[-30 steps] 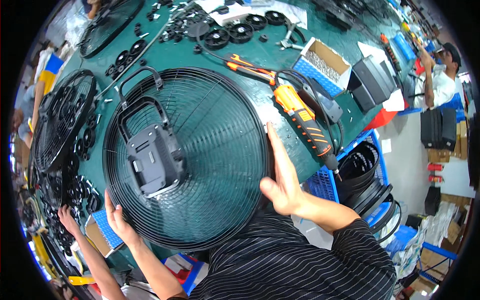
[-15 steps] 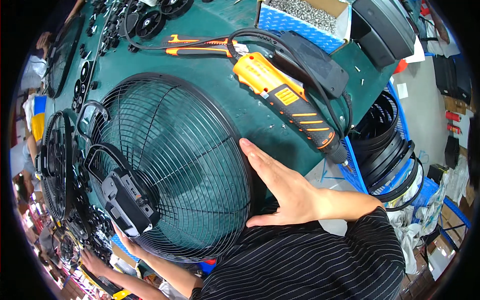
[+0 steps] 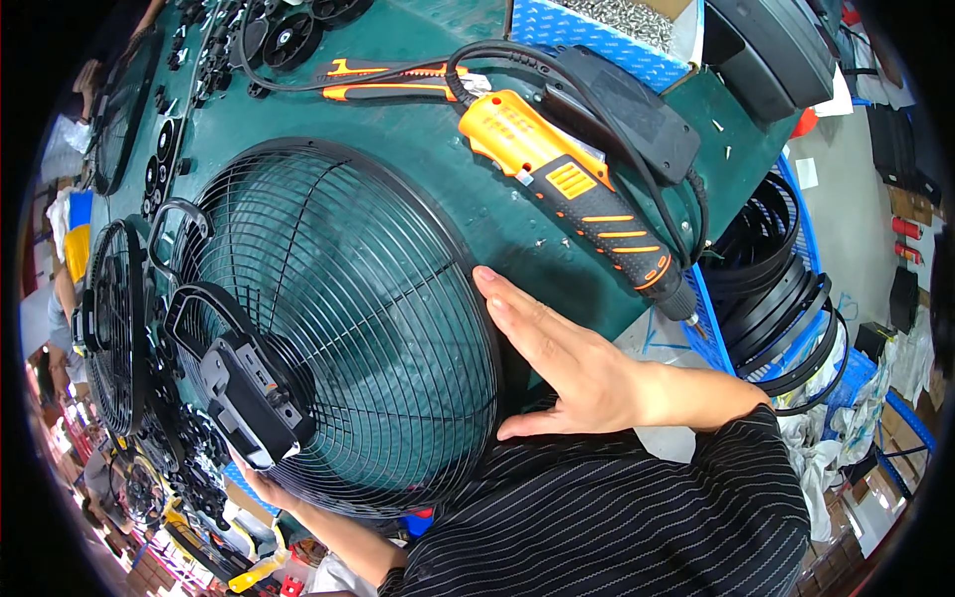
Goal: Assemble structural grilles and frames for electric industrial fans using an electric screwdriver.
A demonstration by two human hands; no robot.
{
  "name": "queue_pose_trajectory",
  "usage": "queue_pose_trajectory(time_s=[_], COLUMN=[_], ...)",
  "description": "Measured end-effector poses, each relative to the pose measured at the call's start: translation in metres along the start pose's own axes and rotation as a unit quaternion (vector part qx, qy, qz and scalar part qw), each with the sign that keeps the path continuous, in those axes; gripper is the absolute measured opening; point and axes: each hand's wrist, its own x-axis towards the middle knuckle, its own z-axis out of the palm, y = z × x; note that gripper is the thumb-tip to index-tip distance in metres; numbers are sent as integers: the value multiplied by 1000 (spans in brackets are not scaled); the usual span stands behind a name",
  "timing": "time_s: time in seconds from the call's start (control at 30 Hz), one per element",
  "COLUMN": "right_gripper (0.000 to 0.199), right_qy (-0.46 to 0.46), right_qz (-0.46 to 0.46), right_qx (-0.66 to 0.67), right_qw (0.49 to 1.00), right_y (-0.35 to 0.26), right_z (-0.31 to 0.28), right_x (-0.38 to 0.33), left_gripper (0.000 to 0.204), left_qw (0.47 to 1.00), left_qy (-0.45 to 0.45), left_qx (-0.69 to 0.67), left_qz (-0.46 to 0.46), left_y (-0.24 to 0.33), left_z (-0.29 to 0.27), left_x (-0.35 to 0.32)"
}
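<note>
A round black wire fan guard lies over the green table, with a black motor housing at its centre and a black looped handle bracket on its far-left side. My right hand rests against the guard's right rim, fingers stretched and thumb spread away. Down at the near-left rim, beside the motor housing, is my left hand; its fingertips are hidden behind the guard and housing. Right of the guard, an orange and black electric screwdriver lies with its bit pointing toward me.
Behind the screwdriver lie an orange cutter knife, a black power adapter and a box of screws. A blue crate of black rings stands at the right. More fan guards and small black parts fill the left.
The fan guard and my hands keep nearly the same place, with my right thumb slightly higher. Another person's forearm at the lower left has gone from there. The whole view has shifted a little.
</note>
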Motion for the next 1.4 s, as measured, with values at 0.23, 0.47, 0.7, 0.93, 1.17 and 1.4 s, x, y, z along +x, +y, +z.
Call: queue_pose_trajectory(time_s=[0.23,0.47,0.7,0.93,1.17,1.4], right_gripper=[118,120,117,66,52,40], right_qy=[-5,-17,0,127,102,40], right_qz=[13,10,54,-10,50,35], right_qx=[-18,-41,-120,-359,-567,-679], right_qw=[1000,999,991,925,816,732], right_y=[-3,-7,-18,-60,-30,-52], right_z=[-1,-1,3,-22,-49,-30], right_x=[1,2,5,27,48,60], left_gripper=[64,66,72,40,10,7], left_qw=[998,997,995,956,765,762], left_qy=[-66,-70,-81,106,21,63], left_qx=[6,-37,33,190,628,633], left_qz=[16,14,57,198,138,123], left_y=[14,25,30,73,70,43], left_z=[27,55,74,36,11,7], left_x=[-6,-14,-10,-31,-71,-72])
